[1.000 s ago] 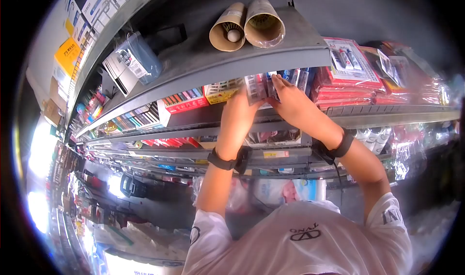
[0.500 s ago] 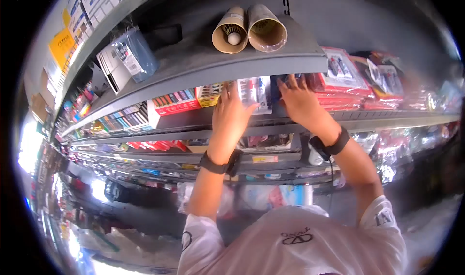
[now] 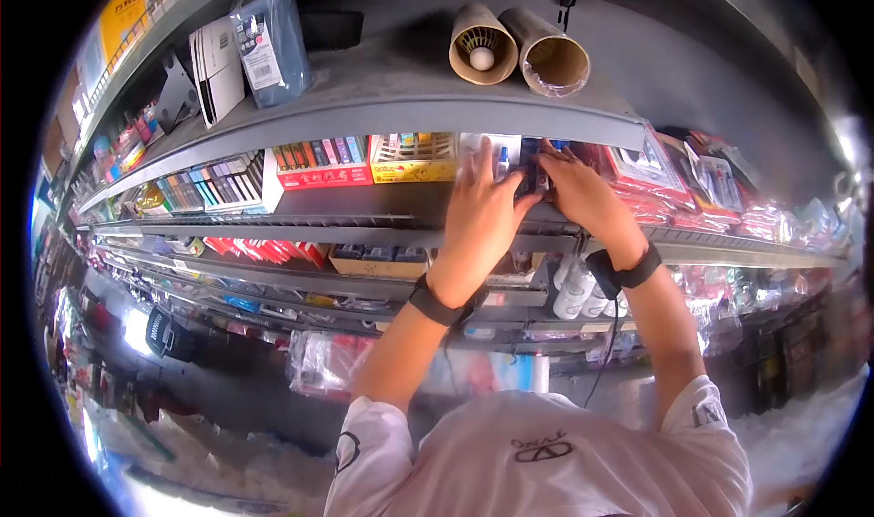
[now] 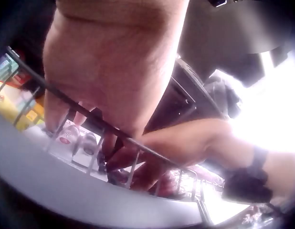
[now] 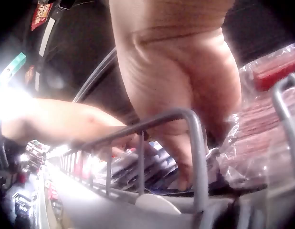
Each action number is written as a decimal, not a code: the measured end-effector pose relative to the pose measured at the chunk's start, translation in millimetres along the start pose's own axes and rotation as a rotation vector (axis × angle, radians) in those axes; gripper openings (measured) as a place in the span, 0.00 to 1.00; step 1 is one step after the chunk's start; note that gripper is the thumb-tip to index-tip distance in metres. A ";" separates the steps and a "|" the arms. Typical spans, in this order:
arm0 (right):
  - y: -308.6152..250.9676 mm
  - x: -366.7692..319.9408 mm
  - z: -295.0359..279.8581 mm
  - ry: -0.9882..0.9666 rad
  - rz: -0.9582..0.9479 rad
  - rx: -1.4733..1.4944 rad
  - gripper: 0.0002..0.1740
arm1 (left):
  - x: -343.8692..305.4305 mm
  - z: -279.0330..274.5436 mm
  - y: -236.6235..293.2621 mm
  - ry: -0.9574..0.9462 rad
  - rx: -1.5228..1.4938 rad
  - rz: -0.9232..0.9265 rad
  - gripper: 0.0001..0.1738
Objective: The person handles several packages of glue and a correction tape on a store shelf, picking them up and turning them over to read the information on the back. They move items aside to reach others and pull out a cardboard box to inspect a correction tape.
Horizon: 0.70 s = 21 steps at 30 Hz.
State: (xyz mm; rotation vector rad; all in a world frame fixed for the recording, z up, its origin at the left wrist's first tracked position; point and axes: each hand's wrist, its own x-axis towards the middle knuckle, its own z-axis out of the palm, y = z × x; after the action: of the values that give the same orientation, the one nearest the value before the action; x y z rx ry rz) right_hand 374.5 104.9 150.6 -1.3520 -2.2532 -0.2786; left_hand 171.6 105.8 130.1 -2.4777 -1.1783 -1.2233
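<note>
My left hand [image 3: 478,218] reaches under the upper shelf, its fingers long and straight against clear blister packs [image 3: 503,160] on white card, one with a blue-topped item inside. Its thumb points right, toward the other hand. Close beside it, my right hand [image 3: 587,196] pinches a dark blister pack [image 3: 539,178] between thumb and fingers. In the left wrist view, the white-backed packs [image 4: 81,143] show through a wire rail under the left palm. Stacked packs [image 5: 133,164] lie by the right fingertips in the right wrist view.
A thin wire rail [image 5: 185,114] edges the shelf front. Left of the hands stand a yellow box [image 3: 414,169] and a red box [image 3: 323,176]. Plastic-wrapped red packs [image 3: 642,176] lie to the right. Two shuttlecock tubes [image 3: 482,45] rest on the shelf above.
The hands have come together again after being apart half a second ago. My left hand has shifted right over the blister packs, and the right hand now grips a dark one. The head view has turned.
</note>
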 end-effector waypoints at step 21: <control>45.5 -66.1 -76.7 0.538 0.405 -0.290 0.29 | -14.9 -6.1 51.0 0.110 -0.110 0.111 0.14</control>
State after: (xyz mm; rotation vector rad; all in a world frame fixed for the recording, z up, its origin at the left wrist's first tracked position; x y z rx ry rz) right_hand 463.1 44.5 179.2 -1.6067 -1.5034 -0.7440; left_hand 198.2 59.5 133.8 -2.4779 -0.9571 -1.4087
